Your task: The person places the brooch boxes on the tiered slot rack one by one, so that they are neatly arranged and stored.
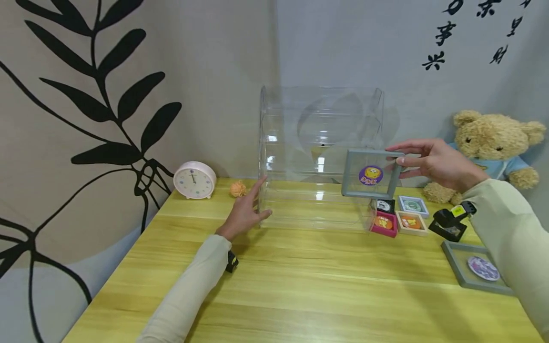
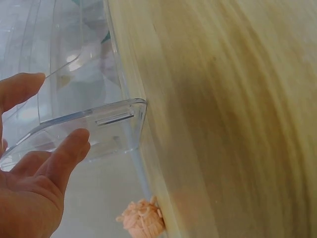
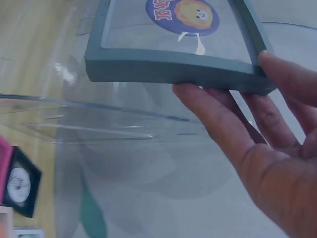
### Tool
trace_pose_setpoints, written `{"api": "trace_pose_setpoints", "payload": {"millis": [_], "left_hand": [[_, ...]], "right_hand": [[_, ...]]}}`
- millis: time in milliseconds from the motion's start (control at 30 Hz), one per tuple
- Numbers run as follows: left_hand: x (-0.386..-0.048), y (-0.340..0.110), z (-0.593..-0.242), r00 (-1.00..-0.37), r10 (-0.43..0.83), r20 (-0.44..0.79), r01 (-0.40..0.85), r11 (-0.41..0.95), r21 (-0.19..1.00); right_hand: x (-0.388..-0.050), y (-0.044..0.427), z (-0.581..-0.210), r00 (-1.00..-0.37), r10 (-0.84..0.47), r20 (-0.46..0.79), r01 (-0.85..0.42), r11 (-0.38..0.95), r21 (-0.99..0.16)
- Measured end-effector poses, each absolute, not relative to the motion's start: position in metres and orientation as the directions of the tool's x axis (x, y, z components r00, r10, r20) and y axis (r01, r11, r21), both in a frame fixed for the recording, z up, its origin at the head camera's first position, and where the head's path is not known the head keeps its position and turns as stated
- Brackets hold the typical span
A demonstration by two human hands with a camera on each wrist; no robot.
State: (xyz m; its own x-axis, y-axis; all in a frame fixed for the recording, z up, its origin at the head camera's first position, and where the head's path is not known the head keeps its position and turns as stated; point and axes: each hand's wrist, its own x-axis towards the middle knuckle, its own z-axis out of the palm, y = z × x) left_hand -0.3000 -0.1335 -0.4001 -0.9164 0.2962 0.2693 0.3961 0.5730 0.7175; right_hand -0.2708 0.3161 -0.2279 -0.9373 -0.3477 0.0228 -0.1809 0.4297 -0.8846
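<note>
A clear tiered rack (image 1: 317,183) stands against the wall at the back of the table. My left hand (image 1: 244,212) is at its left side; in the left wrist view the thumb and fingers of that hand (image 2: 39,193) lie either side of the clear side panel (image 2: 99,116). Between thumb and fingers, my right hand (image 1: 442,164) pinches the right edge of a grey square frame (image 1: 348,176) with a purple and yellow round picture. The frame is upright before the rack's right part. In the right wrist view, fingers (image 3: 218,116) support its edge.
Small framed pieces, pink (image 1: 384,232), cream (image 1: 422,232), white (image 1: 422,199) and black (image 1: 449,237), lie right of the rack. Another grey frame (image 1: 455,267) lies near my right sleeve. A teddy bear (image 1: 493,138) sits behind; a round clock (image 1: 195,180) and orange ball (image 1: 238,188) stand left.
</note>
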Motion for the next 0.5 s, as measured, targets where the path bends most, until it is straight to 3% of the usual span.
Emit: {"api": "trace_pose_setpoints", "payload": {"millis": [500], "left_hand": [[-0.300,-0.132,-0.402,-0.916,0.289,0.279,0.399,0.574,0.715]], "right_hand": [[-0.320,0.273,-0.165,-0.936,-0.348,0.054,-0.213,0.436,-0.874]]}}
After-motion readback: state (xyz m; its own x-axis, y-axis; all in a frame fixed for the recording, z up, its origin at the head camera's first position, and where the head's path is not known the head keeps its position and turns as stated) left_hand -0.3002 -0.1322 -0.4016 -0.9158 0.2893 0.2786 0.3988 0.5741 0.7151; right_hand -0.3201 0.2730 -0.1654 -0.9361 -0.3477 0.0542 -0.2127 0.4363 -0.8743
